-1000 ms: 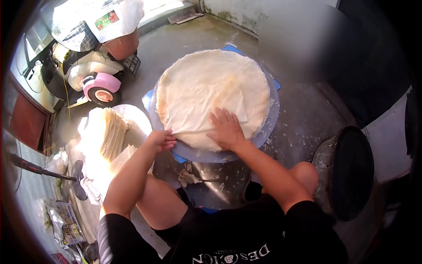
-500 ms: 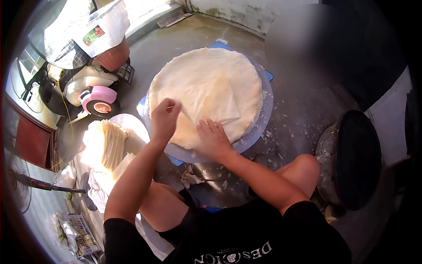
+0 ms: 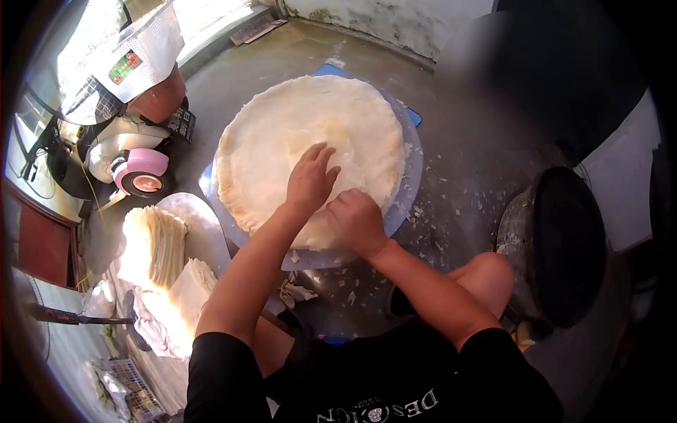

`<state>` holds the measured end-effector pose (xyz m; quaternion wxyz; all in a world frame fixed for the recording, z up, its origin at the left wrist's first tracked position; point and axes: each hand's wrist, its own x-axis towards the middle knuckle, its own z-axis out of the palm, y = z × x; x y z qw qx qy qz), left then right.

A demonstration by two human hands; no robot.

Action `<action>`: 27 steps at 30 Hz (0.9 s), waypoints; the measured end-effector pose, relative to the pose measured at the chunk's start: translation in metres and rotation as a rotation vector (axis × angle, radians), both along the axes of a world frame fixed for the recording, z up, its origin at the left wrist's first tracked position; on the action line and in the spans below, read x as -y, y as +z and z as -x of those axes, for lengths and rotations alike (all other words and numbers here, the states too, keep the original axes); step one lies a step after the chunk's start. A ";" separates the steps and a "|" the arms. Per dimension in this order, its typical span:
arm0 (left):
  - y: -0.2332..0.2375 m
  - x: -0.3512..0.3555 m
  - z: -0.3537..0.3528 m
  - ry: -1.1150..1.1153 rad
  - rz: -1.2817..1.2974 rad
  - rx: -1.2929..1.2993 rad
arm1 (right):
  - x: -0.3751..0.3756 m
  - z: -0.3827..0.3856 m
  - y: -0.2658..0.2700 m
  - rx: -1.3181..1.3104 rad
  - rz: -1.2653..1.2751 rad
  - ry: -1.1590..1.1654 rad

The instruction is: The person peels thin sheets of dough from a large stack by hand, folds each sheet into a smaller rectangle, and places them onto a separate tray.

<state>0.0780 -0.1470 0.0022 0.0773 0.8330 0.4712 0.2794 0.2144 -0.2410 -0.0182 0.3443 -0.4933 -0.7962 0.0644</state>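
A large round stack of thin, pale dough sheets [image 3: 271, 123] lies on a round, light-coloured board [image 3: 410, 189] in front of me. Over the middle of the stack, my left hand [image 3: 311, 182] rests with its fingers stretched out and the thumb apart, on or just above the top sheet. Close beside it on the right, my right hand [image 3: 358, 221] is closed, knuckles up, at the near part of the stack. What its fingers pinch, if anything, is hidden under the hand. A thin sheet looks slightly wrinkled around the left fingertips.
To the left, a pile of folded sheets [image 3: 151, 247] stands on a round pale surface [image 3: 208, 222], with a second pile [image 3: 192, 292] nearer me. A large dark round pan [image 3: 570, 247] leans at the right. A scooter [image 3: 137, 151] stands at the back left. Pale flakes litter the floor.
My left hand has moved right and forward, from a pinch to outstretched fingers. My right hand has gone from lying flat to closed. The folded flap on the stack now looks flatter. The view has shifted slightly.
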 end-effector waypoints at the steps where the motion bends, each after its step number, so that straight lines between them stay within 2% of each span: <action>1: -0.005 -0.008 0.003 0.008 -0.002 0.004 | -0.011 -0.007 0.004 0.004 -0.002 0.008; 3: -0.018 -0.019 0.008 0.008 -0.059 -0.300 | -0.028 -0.018 0.008 -0.061 -0.065 -0.233; 4: -0.025 -0.021 0.011 0.008 -0.058 -0.298 | -0.033 -0.024 0.004 -0.058 -0.065 -0.232; 6: -0.035 -0.023 0.014 0.193 0.188 -0.346 | -0.043 -0.034 -0.004 0.021 0.112 -0.320; 8: -0.035 -0.028 0.014 0.182 0.205 -0.358 | -0.046 -0.037 -0.007 0.027 0.105 -0.311; 10: -0.025 -0.029 0.018 0.189 0.226 -0.367 | -0.050 -0.037 -0.003 0.048 0.212 -0.311; 12: -0.015 -0.031 0.026 0.092 0.268 -0.199 | -0.057 -0.040 -0.003 -0.017 0.176 -0.355; 13: -0.014 -0.028 0.032 0.107 0.271 -0.195 | -0.061 -0.041 -0.002 -0.086 0.141 -0.409; 15: -0.010 -0.020 0.044 0.102 -0.035 -0.074 | -0.071 -0.040 0.001 -0.027 0.229 -0.411; 16: -0.003 -0.014 0.051 0.118 -0.035 -0.071 | -0.076 -0.041 0.004 0.032 0.319 -0.430; 19: 0.036 0.019 0.082 0.110 0.175 0.223 | -0.098 -0.041 0.001 0.101 0.485 -0.425; 20: 0.048 0.032 0.096 0.129 0.168 0.230 | -0.103 -0.042 0.003 0.139 0.568 -0.418; 22: 0.066 0.059 0.128 0.179 0.334 0.339 | -0.110 -0.040 0.005 0.161 0.559 -0.386; 24: 0.085 0.090 0.158 0.207 0.424 0.486 | -0.107 -0.030 0.017 0.090 0.610 -0.401; 26: 0.091 0.124 0.189 0.266 0.439 0.618 | -0.122 -0.036 -0.027 -0.502 0.639 -0.335; 27: 0.090 0.140 0.206 0.293 0.436 0.684 | -0.118 -0.026 -0.027 -0.853 0.768 -0.309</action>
